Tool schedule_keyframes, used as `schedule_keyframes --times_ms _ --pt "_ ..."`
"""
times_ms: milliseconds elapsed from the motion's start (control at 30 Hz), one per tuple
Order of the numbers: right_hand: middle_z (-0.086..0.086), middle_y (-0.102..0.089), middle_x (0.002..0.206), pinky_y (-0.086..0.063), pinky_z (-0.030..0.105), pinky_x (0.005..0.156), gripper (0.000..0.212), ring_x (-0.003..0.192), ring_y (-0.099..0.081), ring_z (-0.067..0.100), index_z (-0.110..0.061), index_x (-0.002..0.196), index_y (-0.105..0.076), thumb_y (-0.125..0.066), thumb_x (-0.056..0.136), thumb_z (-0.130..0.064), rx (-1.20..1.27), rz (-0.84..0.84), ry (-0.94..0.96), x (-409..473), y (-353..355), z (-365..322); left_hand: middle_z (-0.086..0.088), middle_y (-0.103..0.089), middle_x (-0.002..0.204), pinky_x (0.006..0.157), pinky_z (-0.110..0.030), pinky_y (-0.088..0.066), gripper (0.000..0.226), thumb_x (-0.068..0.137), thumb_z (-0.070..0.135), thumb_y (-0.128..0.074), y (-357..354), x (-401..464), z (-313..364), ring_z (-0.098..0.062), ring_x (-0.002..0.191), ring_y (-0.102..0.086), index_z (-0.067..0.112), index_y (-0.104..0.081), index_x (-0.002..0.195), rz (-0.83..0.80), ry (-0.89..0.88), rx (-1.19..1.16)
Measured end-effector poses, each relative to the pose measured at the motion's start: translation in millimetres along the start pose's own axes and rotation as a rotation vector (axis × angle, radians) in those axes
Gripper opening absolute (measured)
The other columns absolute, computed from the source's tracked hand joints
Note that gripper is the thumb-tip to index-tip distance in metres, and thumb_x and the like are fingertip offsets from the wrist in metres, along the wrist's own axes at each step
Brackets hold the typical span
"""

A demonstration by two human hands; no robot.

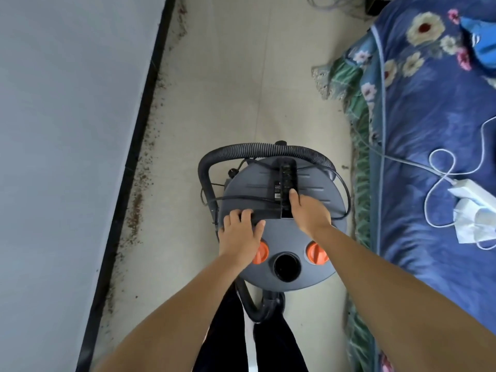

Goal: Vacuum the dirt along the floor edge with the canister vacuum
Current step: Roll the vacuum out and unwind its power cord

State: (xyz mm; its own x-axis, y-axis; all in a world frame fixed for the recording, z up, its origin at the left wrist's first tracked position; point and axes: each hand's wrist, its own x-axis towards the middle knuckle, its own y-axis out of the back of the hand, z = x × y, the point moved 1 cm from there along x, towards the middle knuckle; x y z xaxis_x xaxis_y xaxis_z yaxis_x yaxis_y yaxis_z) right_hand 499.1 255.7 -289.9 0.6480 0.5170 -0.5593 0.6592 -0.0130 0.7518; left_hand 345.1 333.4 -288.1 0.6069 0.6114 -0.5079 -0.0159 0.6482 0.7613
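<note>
Both hands (273,224) on upright canister vacuum (284,226), handle (287,183) lengthwise ahead.

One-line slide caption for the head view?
Both hands rest on the canister vacuum; dirt lines the baseboard.

a pale grey wall (61,130) filled the left side, edged at the bottom by a black skirting board (134,146). the floor (230,84) was pale cream tile. on the right stood a bed (434,135) under a dark blue flowered cover, with a white cable (440,159) and a white charger (472,191) lying on it. light was soft and even.
</note>
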Motion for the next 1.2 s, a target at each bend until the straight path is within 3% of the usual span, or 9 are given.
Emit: schedule_keyframes --times_ms 133,333,433,533,600,767,967,1133,1200 --pt "0.012 -0.062 0.083 -0.040 0.034 0.067 0.056 0.085 -0.058 0.031 -0.009 0.074 -0.054 -0.019 0.105 -0.042 0.019 -0.009 0.005 2.9 0.5 2.4 -0.006 -0.038 0.143 0.107 -0.035 -0.029 0.046 0.097 0.023 -0.045 22.0 29.9 8.1 -0.024 0.133 -0.035 0.016 -0.036 0.142 0.137 -0.345 0.129" --pt "0.006 -0.057 0.071 -0.041 0.035 0.066 0.054 0.074 -0.056 0.027 -0.009 0.072 -0.054 -0.027 0.103 -0.045 0.086 -0.018 0.002 7.8 -1.6 9.4 -0.008 0.007 0.160 0.120 -0.048 -0.006 0.093 0.087 0.023 -0.062 25.8 99.2 30.7 -0.025 0.148 0.008 0.012 0.004 0.152 -0.122 -0.458 0.509" --pt "0.002 -0.053 0.076 -0.038 0.035 0.070 0.044 0.080 -0.055 0.027 -0.014 0.073 -0.050 -0.032 0.102 -0.042 0.062 0.093 0.042 8.3 -3.9 12.2 -0.011 -0.018 0.154 0.118 -0.051 -0.013 0.089 0.082 0.035 -0.068 30.7 118.0 40.7 -0.028 0.144 -0.015 0.009 -0.016 0.149 -0.085 -0.471 0.537" --pt "-0.001 -0.051 0.085 -0.042 0.039 0.084 0.035 0.086 -0.052 0.023 -0.013 0.086 -0.058 -0.036 0.102 -0.036 0.152 0.227 0.020 2.6 2.9 16.6 -0.011 -0.051 0.129 0.105 -0.042 -0.034 0.049 0.089 0.032 -0.061 42.7 121.7 42.6 -0.029 0.121 -0.045 0.008 -0.045 0.128 -0.027 -0.472 0.576" --pt "0.000 -0.053 0.086 -0.044 0.043 0.088 0.029 0.087 -0.054 0.025 -0.014 0.091 -0.058 -0.038 0.102 -0.031 0.216 0.303 -0.030 -4.1 10.6 21.3 -0.010 -0.060 0.116 0.092 -0.040 -0.039 0.030 0.095 0.033 -0.051 50.3 116.1 31.8 -0.029 0.109 -0.054 0.012 -0.055 0.116 -0.119 -0.464 0.553" --pt "0.002 -0.058 0.091 -0.046 0.046 0.089 0.024 0.091 -0.055 0.026 -0.016 0.093 -0.059 -0.037 0.100 -0.021 0.303 0.375 -0.081 -15.0 31.2 14.9 -0.012 -0.063 0.109 0.075 -0.034 -0.041 0.028 0.100 0.029 -0.041 81.9 80.6 -14.6 -0.033 0.103 -0.059 0.011 -0.058 0.111 -0.174 -0.300 0.317" --pt "0.010 -0.064 0.106 -0.047 0.045 0.089 0.028 0.099 -0.057 0.029 -0.007 0.107 -0.064 -0.038 0.100 -0.015 0.318 0.387 -0.007 -28.1 49.5 -34.9 -0.003 -0.052 0.069 0.054 -0.031 -0.035 0.016 0.100 0.016 -0.041 150.9 33.9 -75.8 -0.021 0.062 -0.050 0.009 -0.054 0.096 0.228 -0.052 -0.218" --pt "0.009 -0.063 0.111 -0.049 0.043 0.089 0.027 0.101 -0.058 0.028 -0.012 0.110 -0.064 -0.040 0.098 -0.014 0.373 0.334 0.067 -47.3 62.4 -80.4 -0.002 -0.051 0.062 0.056 -0.018 -0.040 0.022 0.100 0.021 -0.039 235.7 -14.3 -89.8 -0.016 0.058 -0.047 0.008 -0.054 0.089 0.609 0.004 -0.641" --pt "0.008 -0.063 0.108 -0.048 0.036 0.080 0.026 0.093 -0.058 0.026 -0.013 0.110 -0.063 -0.040 0.099 -0.014 0.384 0.307 0.105 -57.7 69.2 -97.4 0.000 -0.049 0.060 0.060 -0.024 -0.045 0.022 0.099 0.021 -0.039 263.6 -33.0 -91.0 -0.014 0.056 -0.047 0.010 -0.056 0.089 0.701 0.000 -0.780"
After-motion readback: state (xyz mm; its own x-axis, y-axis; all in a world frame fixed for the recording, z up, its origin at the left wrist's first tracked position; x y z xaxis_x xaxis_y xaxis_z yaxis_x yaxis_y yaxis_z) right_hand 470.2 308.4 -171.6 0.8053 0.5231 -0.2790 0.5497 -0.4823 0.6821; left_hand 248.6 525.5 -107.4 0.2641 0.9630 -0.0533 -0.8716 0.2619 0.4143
